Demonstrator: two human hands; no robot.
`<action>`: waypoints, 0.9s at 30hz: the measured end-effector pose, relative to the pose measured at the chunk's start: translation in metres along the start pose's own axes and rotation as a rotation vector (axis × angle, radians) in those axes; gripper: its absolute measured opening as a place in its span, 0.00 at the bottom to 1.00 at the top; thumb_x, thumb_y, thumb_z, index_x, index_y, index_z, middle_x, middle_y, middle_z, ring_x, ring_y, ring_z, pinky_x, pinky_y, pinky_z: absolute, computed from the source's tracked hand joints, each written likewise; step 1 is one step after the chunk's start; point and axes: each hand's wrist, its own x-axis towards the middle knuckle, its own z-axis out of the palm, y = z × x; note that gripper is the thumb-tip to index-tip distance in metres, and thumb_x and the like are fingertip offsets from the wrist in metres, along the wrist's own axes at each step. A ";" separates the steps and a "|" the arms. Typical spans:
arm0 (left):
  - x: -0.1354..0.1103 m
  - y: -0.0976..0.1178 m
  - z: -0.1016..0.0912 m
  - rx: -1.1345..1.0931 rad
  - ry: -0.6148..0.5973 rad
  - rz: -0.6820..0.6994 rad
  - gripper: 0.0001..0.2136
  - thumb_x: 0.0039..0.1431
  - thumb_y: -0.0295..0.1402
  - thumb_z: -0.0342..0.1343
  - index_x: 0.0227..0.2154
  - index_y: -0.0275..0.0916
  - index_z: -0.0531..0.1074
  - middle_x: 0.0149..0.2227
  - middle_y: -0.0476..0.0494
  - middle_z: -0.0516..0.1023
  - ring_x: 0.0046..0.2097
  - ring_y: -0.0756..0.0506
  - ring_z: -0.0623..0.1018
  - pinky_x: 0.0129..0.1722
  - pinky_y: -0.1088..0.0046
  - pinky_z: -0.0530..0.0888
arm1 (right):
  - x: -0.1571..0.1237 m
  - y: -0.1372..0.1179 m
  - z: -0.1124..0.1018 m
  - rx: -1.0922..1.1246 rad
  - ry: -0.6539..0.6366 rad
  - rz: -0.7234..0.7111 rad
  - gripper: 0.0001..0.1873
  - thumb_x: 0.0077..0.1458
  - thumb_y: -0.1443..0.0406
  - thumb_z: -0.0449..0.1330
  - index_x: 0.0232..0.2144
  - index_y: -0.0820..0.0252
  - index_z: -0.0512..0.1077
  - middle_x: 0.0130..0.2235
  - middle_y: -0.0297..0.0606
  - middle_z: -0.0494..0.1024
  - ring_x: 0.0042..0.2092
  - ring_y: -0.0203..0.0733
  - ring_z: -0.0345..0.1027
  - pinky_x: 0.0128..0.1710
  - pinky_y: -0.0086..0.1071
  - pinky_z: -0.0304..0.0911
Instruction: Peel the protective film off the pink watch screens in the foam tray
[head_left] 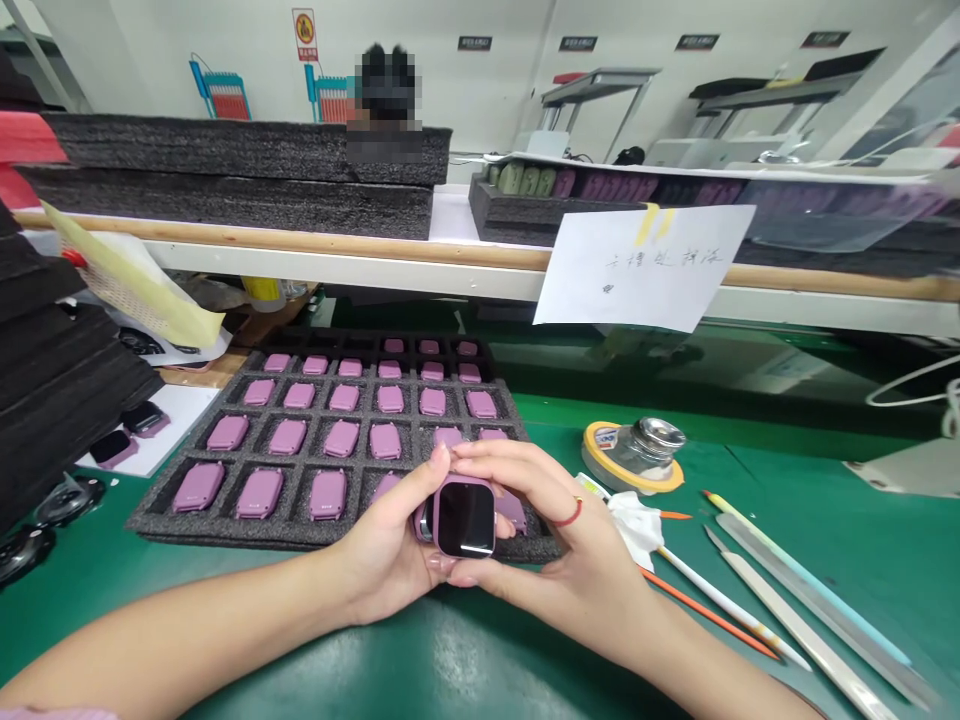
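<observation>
A purple smartwatch body [465, 517] with a black screen faces up between my two hands, above the near edge of the tray. My left hand [394, 535] is closed around its left side, thumb at the top corner. From the right, my right hand [555, 525] curls over it, fingers along the top and thumb at the bottom edge. A second purple watch part [422, 520] seems to show behind it, mostly hidden. Behind my hands lies a black foam tray [296, 475] with rows of purple watch bodies [328, 495] in its compartments.
To the right are a glass jar with a metal lid [652, 445], a roll of yellow tape [600, 465], white tissue [637, 530], a knife [795, 620] and several pens. Black foam [60, 400] is stacked left. A shelf with a paper note [645, 265] crosses the back.
</observation>
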 end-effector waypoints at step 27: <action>-0.003 -0.002 -0.002 -0.086 -0.012 -0.016 0.24 0.45 0.51 0.72 0.33 0.33 0.80 0.29 0.47 0.73 0.24 0.56 0.67 0.21 0.84 0.61 | -0.001 -0.018 -0.019 -0.216 -0.011 -0.286 0.11 0.65 0.71 0.56 0.46 0.60 0.77 0.44 0.37 0.84 0.48 0.39 0.77 0.53 0.30 0.72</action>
